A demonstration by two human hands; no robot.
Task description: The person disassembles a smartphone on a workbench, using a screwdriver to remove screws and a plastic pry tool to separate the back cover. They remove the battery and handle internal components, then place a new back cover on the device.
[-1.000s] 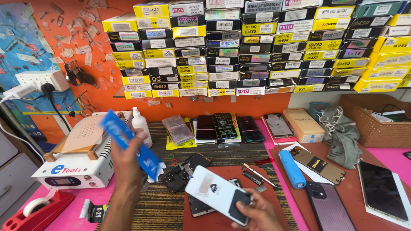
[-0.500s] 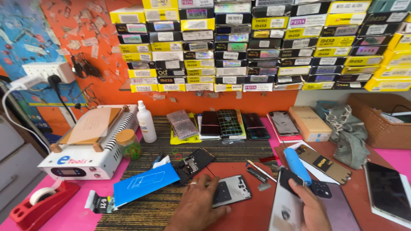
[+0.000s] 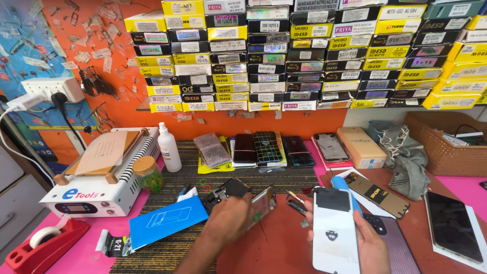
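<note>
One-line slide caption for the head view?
Left hand lifts a phone off the workbench; right hand holds a white back cover.

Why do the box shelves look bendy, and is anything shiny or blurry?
Head view: the wide lens bows the stacked boxes outward; light glares off the phone screen at right; the left hand looks slightly soft; lighting is bright, shadows faint.

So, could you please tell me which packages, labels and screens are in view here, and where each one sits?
Stacked boxes: wall shelves, flat, yellow, black and white, with labels.
Blue packet: mat, near left hand, flat rectangle.
White sheet: right hand holds it; tall, dark window.
Tan box: bench behind, oblong.
Machine display: left, small dark panel.
Dark screen: far right, flat.
</note>
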